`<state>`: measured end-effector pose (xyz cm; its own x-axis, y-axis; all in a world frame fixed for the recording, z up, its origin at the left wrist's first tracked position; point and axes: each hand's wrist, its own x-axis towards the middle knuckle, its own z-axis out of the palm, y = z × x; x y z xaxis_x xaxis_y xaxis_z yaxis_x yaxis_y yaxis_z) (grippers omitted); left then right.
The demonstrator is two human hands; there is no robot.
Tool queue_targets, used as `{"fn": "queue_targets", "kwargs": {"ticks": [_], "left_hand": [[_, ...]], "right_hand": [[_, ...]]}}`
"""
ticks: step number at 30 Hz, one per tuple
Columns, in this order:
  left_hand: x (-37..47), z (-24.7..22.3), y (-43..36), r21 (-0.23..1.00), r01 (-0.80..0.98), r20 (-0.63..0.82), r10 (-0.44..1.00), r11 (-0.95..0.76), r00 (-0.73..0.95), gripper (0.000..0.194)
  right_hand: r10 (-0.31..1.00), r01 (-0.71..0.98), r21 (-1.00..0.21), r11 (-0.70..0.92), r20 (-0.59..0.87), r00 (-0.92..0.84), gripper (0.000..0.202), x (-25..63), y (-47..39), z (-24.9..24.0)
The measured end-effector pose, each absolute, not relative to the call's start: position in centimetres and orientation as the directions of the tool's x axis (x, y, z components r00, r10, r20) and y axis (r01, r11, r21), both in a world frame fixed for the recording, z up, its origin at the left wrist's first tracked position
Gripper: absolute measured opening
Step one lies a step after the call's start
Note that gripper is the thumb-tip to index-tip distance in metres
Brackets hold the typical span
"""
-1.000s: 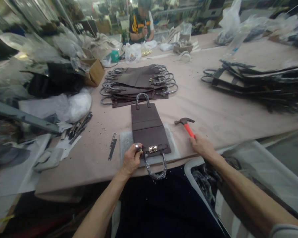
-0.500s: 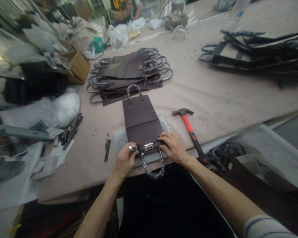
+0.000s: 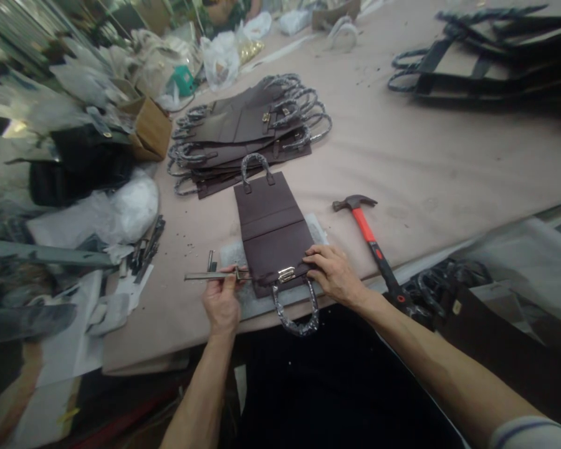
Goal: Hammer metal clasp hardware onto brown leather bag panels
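Note:
A dark brown leather bag panel (image 3: 277, 221) lies flat in front of me, plastic-wrapped handles at its far and near ends. Near its close edge sits a shiny metal clasp (image 3: 287, 274). My left hand (image 3: 222, 302) is closed around a slim metal rod-like tool (image 3: 201, 275), held level just left of the panel; its exact kind is unclear. My right hand (image 3: 334, 274) grips the panel's right edge beside the clasp, fingers on top. Under the panel shows a pale slab (image 3: 257, 304).
A claw hammer (image 3: 365, 227) with a red and black handle lies to the right. Stacked brown bag panels (image 3: 243, 128) lie beyond, and black bag pieces (image 3: 495, 68) at the far right. Plastic bags, a cardboard box (image 3: 152, 128) and pens or tools (image 3: 147, 249) crowd the left.
My left hand has moved left, off the panel's near corner, and the metal tool in it now lies level, its length in view. The right hand stays at the panel's edge.

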<state>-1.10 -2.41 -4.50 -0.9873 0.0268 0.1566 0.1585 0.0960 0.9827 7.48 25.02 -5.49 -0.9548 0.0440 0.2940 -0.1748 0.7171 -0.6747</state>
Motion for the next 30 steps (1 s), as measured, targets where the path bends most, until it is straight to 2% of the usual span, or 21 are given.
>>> {"fn": "queue_targets", "kwargs": {"ticks": [2,4,6,8,12,18,30], "left_hand": [[-1.2,-4.0,-2.2,0.983,0.162,0.16,0.029,0.081,-0.987,0.026],[-1.0,-3.0,-1.0,0.96,0.254,0.241,0.111,0.12,-0.964,0.022],[-0.4,-2.1,1.1,0.935,0.334,0.308,0.192,0.119,-0.932,0.016],[0.2,-1.6,3.5,0.919,0.378,0.339,0.272,0.109,-0.901,0.012],[0.7,-2.3,7.1,0.9,0.417,0.345,0.378,0.127,-0.859,0.013],[0.8,-3.7,7.8,0.928,0.354,0.291,0.37,0.113,-0.882,0.012],[0.5,-3.8,7.8,0.973,0.225,0.194,0.364,0.043,-0.911,0.011]], "right_hand": [[0.022,-0.211,-0.72,0.661,0.3,-0.954,0.034,7.8,25.5,-5.4],[0.014,-0.259,-0.759,0.598,0.333,-0.943,0.041,8.4,25.9,-5.3],[0.057,-0.286,-0.764,0.578,0.387,-0.92,0.037,9.3,26.1,-5.4],[0.073,-0.303,-0.728,0.616,0.436,-0.897,0.029,10.3,26.2,-5.5],[-0.049,-0.349,-0.615,0.707,0.45,-0.891,0.029,11.6,26.4,-5.7],[-0.123,-0.365,-0.525,0.769,0.438,-0.89,0.034,11.5,26.9,-6.2],[-0.091,-0.322,-0.588,0.742,0.386,-0.918,0.039,11.1,26.7,-6.3]]}}
